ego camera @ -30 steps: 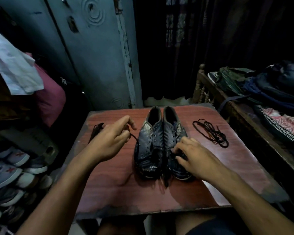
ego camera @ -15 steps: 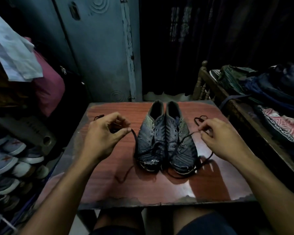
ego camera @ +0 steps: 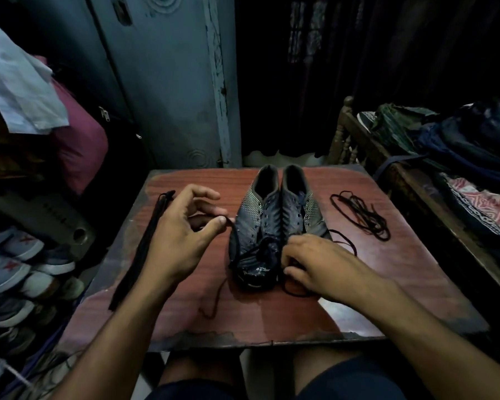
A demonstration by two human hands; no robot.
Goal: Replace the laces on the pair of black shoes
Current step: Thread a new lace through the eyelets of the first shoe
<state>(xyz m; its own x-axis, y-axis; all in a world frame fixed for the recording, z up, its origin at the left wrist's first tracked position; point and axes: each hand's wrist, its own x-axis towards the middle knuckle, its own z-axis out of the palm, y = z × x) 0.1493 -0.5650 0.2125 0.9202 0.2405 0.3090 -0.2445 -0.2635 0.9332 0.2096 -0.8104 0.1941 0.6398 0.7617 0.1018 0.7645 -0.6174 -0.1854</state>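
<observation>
Room: dim and cluttered from where I watch; a grey-blue metal cupboard door (ego camera: 168, 82) stands behind the table, with dark curtains (ego camera: 387, 67) to its right.
Bed: a wooden-framed bed (ego camera: 393, 174) along the right edge, heaped with dark clothes and a patterned pink cloth.
Shoe pile: a heap of pale sneakers (ego camera: 15, 269) on the floor at the left.
Table: a reddish-brown laminate table top (ego camera: 272, 319) with worn edges, in front of my knees.
Shoes: the pair of black textured shoes (ego camera: 274, 215) stands side by side at the middle of the table, toes toward me, heels toward the cupboard. The upper eyelets I can see on both look unlaced.
Folded lace bundle: a long, straight bundle of black laces (ego camera: 145, 249) lies on the table's left side, partly under my left forearm.
Loose coil: a tangled loop of thin black lace (ego camera: 361, 217) lies on the table to the right of the shoes, apart from them.
Left hand (ego camera: 182, 235): raised beside the left shoe, thumb and forefinger pinching a thin black lace strand (ego camera: 233, 241) that runs down to that shoe's toe; the other fingers are curled loosely above.
Right hand (ego camera: 315, 264): resting on the toe of the right shoe, fingers curled into the lace there; I cannot tell exactly which strand it grips.
</observation>
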